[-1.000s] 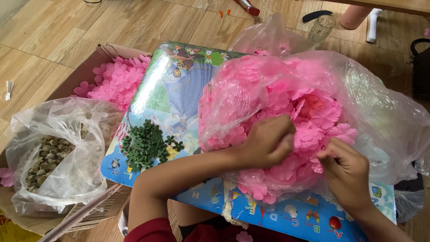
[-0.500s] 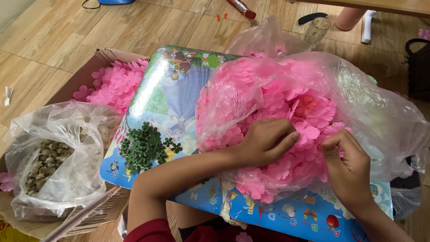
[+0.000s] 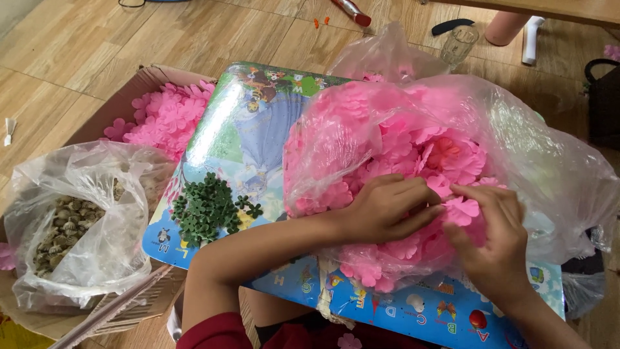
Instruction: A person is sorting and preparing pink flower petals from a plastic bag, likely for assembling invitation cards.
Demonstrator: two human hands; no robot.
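Both hands had drawn together at the mouth of the clear plastic bag [image 3: 542, 161] on the picture-printed board [image 3: 258, 129]'s right half; the right hand [image 3: 494, 249], lifted from a moment earlier, pinched one pink fabric petal [image 3: 462, 210]; the left hand [image 3: 387, 210] lay curled on the petal heap, its grip unclear; green leaf pieces [image 3: 206, 210] sat near the board's left edge.

Both hands [image 3: 387, 210] [image 3: 494, 249] pick at pink petals [image 3: 413, 148] in a bag [image 3: 555, 161].

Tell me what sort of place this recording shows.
Probably a home floor used for craft piecework: wood-look flooring, a children's picture mat as work surface, and a clear bag of pink fabric petals that both hands dig into.
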